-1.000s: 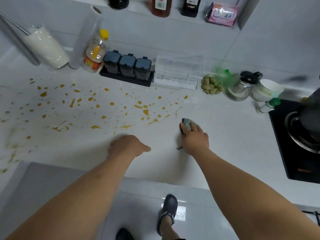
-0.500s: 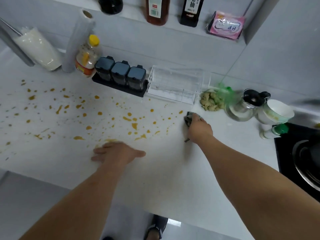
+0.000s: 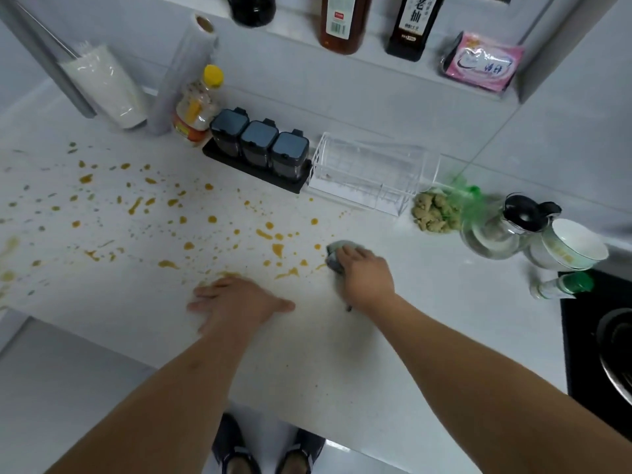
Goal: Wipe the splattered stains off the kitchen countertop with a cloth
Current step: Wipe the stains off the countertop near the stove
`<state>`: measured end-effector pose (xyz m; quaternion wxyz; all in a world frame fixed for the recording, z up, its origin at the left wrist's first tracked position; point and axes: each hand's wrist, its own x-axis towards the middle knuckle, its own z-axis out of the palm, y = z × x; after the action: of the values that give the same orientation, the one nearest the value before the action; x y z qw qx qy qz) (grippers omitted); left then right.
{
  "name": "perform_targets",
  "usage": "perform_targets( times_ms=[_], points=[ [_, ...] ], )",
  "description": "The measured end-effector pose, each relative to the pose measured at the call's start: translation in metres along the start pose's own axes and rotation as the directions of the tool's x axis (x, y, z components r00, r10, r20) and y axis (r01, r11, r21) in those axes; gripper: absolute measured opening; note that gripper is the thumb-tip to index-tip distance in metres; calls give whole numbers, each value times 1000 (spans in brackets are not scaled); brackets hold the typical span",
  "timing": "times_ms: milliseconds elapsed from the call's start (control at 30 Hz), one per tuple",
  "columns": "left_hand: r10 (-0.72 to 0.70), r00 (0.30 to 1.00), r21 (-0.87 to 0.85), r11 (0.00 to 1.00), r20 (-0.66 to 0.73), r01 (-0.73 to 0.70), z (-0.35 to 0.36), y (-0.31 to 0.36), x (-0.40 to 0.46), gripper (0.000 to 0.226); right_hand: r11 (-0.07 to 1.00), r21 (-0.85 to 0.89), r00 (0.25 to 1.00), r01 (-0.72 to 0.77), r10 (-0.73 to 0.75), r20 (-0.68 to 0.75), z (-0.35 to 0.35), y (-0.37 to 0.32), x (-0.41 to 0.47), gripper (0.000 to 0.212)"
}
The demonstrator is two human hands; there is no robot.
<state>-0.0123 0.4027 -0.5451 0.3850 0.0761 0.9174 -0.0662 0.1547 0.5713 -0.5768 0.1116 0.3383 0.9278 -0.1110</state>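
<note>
Orange-yellow splattered stains cover the left and middle of the white countertop. My right hand presses a bunched grey-green cloth onto the counter at the right edge of the stains; most of the cloth is hidden under my fingers, and a small dark end sticks out near my wrist. My left hand lies flat on the counter with fingers spread, holding nothing, just below a smeared stain.
Along the back wall stand a white bag, a plastic roll, a yellow-capped bottle, three dark spice jars, a clear rack. Ginger, a glass kettle, bowls and a black stove are at right.
My right hand has slid the cloth away from me and then left into the stains' right edge. My left hand went from curled to flat on the counter. The view has tilted upward.
</note>
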Motion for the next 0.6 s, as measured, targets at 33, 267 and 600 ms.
perform_targets(
  times_ms=[33,267,600],
  points=[
    [0,1000,1,1000,3,0,-1,0,-1,180,999,-15,999,45,-45,8,4,0,-12,54],
    [13,1000,14,1000,26,-13,1,-1,-2,178,964,-17,964,-265,265,11,-16,58,-8,50],
    [15,1000,-2,1000,13,-15,5,1,3,177,959,265,981,-102,142,-134,12,-54,5,42]
  ],
)
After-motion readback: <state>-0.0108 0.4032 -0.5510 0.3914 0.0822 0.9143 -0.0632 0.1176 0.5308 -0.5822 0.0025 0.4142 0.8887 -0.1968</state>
